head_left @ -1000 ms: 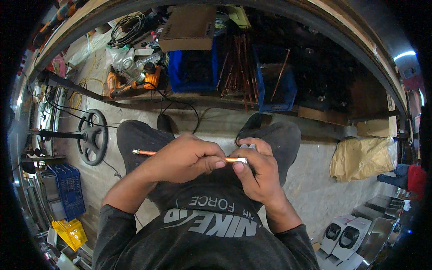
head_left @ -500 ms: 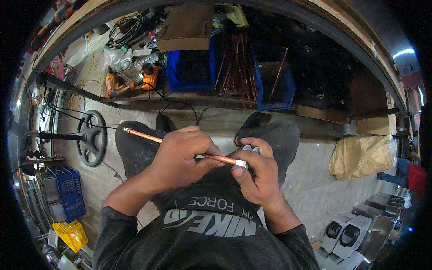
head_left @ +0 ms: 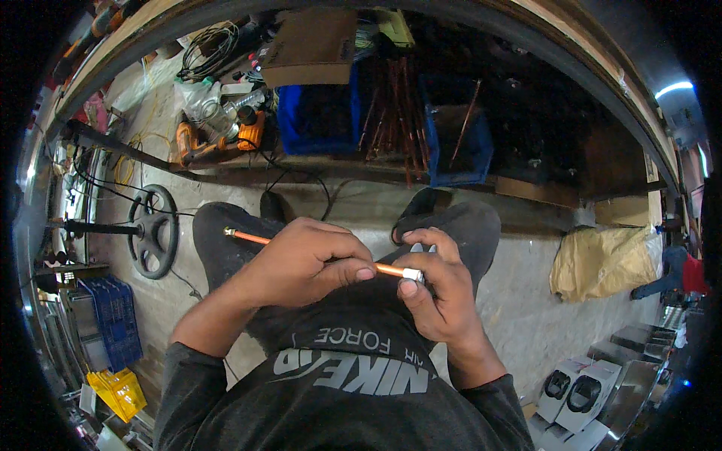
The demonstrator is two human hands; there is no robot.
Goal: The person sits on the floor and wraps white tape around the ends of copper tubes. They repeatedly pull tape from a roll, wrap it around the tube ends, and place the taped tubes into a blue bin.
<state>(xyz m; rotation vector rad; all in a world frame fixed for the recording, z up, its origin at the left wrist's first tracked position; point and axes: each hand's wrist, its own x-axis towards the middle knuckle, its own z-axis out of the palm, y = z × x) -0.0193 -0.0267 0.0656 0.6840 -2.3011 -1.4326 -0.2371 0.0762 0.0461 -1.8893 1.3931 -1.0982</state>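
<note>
My left hand pinches the pipe, my right hand its pale fitting; a loose hold could drop it

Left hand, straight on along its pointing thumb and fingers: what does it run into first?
Likely the white fitting at the end of the copper tube, between the thumb and fingers of the right hand. Depth is unclear, so those fingers might come first.
</note>
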